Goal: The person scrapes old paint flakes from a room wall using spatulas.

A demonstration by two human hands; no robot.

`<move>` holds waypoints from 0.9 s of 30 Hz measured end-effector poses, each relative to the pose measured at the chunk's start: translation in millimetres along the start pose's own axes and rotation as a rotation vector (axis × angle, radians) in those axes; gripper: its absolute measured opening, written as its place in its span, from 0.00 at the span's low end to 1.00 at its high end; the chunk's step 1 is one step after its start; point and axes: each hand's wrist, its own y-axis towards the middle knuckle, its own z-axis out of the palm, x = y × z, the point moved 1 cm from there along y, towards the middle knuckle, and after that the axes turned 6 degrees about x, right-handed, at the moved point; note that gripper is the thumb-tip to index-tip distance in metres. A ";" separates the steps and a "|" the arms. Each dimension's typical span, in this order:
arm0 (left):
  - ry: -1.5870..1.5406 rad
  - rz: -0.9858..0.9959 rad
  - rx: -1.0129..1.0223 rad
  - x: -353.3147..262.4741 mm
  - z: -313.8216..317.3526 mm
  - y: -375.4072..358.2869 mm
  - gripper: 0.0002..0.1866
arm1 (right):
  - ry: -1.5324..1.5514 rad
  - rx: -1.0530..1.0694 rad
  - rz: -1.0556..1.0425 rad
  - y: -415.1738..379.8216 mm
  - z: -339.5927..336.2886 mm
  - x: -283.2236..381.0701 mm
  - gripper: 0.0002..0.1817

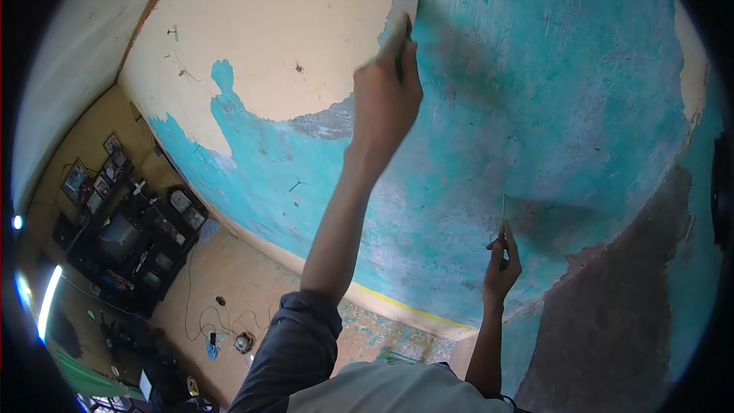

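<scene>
My left hand (386, 95) is raised high on the wall, fingers wrapped around the handle of a paint scraper (409, 4). The scraper's flat blade lies right at the edge where turquoise paint (474, 130) meets a bare cream patch (275, 23). Lower and to the right, my right hand (502, 264) is closed on a thin metal tool (504, 213) that points upward near the painted surface. Seen so narrow, its kind I cannot tell. The turquoise around both hands is streaked and scuffed with grey, and shadows of hands and tools fall on it.
Paint flakes (413, 340) litter the floor along the wall's foot. Cables and a small round device (243, 343) lie on the floor. A dark cabinet with a television (121, 237) stands at the left. Nails (173, 31) stick out of the wall. A brown-grey patch (604, 313) covers the lower right.
</scene>
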 end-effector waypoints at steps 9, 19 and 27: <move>-0.063 -0.069 -0.021 -12.1 -13.0 42.2 0.20 | 0.021 -0.007 -0.076 1.4 1.7 -1.9 0.23; -0.039 0.107 -0.120 -0.6 6.2 6.9 0.20 | 0.010 -0.019 -0.066 0.8 2.4 0.1 0.22; 0.010 0.065 -0.080 0.1 -0.8 -7.6 0.19 | 0.006 -0.001 -0.021 -0.9 4.0 -5.8 0.23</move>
